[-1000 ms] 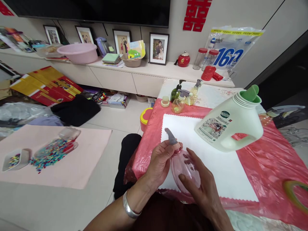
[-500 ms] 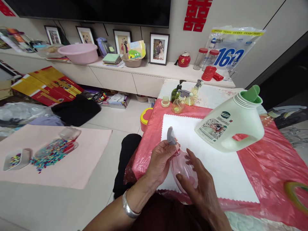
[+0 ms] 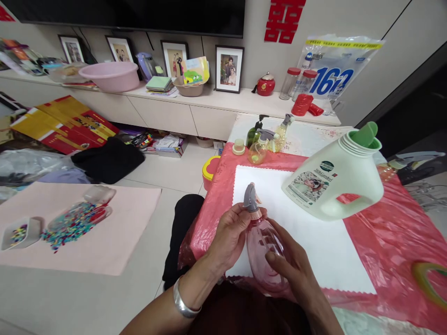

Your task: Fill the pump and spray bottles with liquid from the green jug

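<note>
A pink see-through spray bottle (image 3: pixel 262 246) with a grey trigger head (image 3: pixel 250 199) is held over the near edge of the white cloth (image 3: pixel 314 242). My left hand (image 3: pixel 228 235) grips its neck just under the head, fingers curled round the collar. My right hand (image 3: pixel 291 267) wraps round the bottle's round body from the lower right. The bottle tilts slightly, its head pointing away from me.
A large white detergent jug (image 3: pixel 331 179) with a green spout stands on the cloth. Small spray and pump bottles (image 3: pixel 265 139) stand at the table's far end. A red plastic sheet (image 3: pixel 394 237) covers the table. Coloured beads (image 3: pixel 70 223) lie on a pink mat on the floor.
The grey trigger head has turned on the bottle's neck under my left hand. My right hand has slid lower on the bottle's body.
</note>
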The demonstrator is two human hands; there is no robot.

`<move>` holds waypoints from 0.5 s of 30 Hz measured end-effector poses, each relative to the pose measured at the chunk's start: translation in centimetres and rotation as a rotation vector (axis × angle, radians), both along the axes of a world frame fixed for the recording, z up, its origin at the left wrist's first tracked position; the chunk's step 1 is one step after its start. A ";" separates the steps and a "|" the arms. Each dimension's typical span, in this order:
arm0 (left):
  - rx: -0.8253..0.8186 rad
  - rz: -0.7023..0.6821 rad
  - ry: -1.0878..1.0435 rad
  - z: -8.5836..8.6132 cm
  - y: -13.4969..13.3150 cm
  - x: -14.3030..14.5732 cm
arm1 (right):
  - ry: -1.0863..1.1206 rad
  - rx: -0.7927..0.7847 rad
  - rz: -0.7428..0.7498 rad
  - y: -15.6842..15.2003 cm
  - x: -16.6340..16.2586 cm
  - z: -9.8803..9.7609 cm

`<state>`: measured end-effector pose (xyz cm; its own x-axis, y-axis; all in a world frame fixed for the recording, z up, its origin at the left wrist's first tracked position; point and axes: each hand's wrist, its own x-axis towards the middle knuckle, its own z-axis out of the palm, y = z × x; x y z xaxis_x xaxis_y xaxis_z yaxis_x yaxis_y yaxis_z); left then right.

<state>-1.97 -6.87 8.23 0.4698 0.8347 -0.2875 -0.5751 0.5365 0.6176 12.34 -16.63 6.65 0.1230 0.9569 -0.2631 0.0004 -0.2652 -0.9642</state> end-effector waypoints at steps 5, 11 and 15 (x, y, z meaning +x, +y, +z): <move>0.012 0.032 0.058 -0.1 0.1 0.1 | -0.394 0.133 -0.065 -0.5 -0.7 -0.1; -0.011 -0.060 0.033 -0.3 0.6 -0.4 | 0.180 0.001 0.036 -0.2 -0.1 -0.2; -0.035 -0.106 -0.010 -0.1 0.8 -0.5 | 0.466 0.007 0.112 0.2 0.4 -0.6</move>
